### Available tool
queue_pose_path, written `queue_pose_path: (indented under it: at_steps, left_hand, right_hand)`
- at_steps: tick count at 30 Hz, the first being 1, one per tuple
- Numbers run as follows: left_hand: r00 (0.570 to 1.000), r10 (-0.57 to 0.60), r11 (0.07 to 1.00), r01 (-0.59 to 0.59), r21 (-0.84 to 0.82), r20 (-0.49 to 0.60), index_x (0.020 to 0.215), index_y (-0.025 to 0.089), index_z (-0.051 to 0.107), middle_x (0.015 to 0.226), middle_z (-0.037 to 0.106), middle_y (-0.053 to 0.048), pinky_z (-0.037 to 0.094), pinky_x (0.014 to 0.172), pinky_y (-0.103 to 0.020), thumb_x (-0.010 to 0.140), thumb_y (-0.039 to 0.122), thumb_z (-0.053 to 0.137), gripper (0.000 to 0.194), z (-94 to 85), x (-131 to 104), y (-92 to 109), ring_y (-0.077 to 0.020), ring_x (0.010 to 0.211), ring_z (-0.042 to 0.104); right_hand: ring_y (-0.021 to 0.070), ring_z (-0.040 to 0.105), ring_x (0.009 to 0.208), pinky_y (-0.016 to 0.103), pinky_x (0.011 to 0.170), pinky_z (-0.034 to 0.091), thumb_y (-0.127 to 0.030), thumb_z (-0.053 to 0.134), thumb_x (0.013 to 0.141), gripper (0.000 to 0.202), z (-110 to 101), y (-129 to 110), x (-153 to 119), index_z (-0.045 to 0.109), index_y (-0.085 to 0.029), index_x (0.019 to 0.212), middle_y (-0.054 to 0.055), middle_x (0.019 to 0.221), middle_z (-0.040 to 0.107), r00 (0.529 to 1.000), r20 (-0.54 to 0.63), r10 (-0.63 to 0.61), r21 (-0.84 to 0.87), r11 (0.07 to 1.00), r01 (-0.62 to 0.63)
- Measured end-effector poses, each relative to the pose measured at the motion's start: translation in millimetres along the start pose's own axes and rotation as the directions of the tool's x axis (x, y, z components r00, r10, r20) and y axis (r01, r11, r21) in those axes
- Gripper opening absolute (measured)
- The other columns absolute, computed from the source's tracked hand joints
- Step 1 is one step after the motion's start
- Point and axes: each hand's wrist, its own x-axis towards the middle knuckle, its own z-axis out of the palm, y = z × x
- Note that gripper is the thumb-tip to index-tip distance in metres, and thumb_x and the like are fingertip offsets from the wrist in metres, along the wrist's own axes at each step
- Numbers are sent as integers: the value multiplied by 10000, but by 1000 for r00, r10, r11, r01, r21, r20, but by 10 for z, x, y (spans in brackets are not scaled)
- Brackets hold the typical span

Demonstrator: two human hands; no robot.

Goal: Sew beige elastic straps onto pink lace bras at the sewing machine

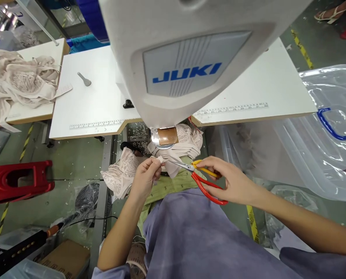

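Observation:
My left hand [148, 172] pinches an edge of a pale pink lace garment [122, 172], whose cup hangs to the left of the fingers. My right hand [231, 180] holds scissors [203, 180] with one red and one yellow handle. The blades are parted a little and point left at the fabric by my left fingertips. Whether they touch the cloth I cannot tell. Just beyond the hands, more pale lace fabric [187, 141] lies under the round metal end of the sewing machine [187, 58].
The white table [97, 89] spans both sides of the machine. A lace garment pile [24, 79] lies at the far left. A red stool [18, 182] stands left on the floor, a clear plastic bin [329, 135] at right. A cardboard box [65, 259] is at lower left.

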Motion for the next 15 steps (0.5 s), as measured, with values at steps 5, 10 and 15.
queue_pose_path:
  at_steps: [5, 10, 15]
  left_hand:
    - [996, 73, 988, -65, 139, -47, 745, 157, 621, 627, 565, 32, 369, 547, -203, 900, 457, 676, 342, 9, -40, -18, -65, 535, 461]
    - [987, 139, 950, -108, 292, -85, 803, 167, 635, 679, 621, 22, 439, 581, -206, 940, 437, 617, 303, 23, -68, -7, -81, 570, 549]
    - [978, 179, 924, -130, 361, -105, 743, 172, 601, 672, 622, 20, 446, 580, -210, 951, 404, 592, 312, 10, -80, 10, -88, 568, 553]
  right_hand:
    - [203, 673, 837, 327, 705, 543, -338, 706, 790, 450, 132, -109, 121, 579, -250, 1213, 82, 1135, 682, 999, 26, -33, 5, 999, 33]
    - [207, 681, 847, 333, 728, 544, -348, 674, 823, 392, 213, -191, 280, 610, -241, 1195, 78, 1098, 696, 999, 43, -6, 6, 1000, 6]
    - [185, 670, 778, 305, 673, 525, -378, 667, 862, 353, 182, -189, 337, 654, -261, 1195, 64, 1076, 717, 996, 76, 47, 28, 998, -49]
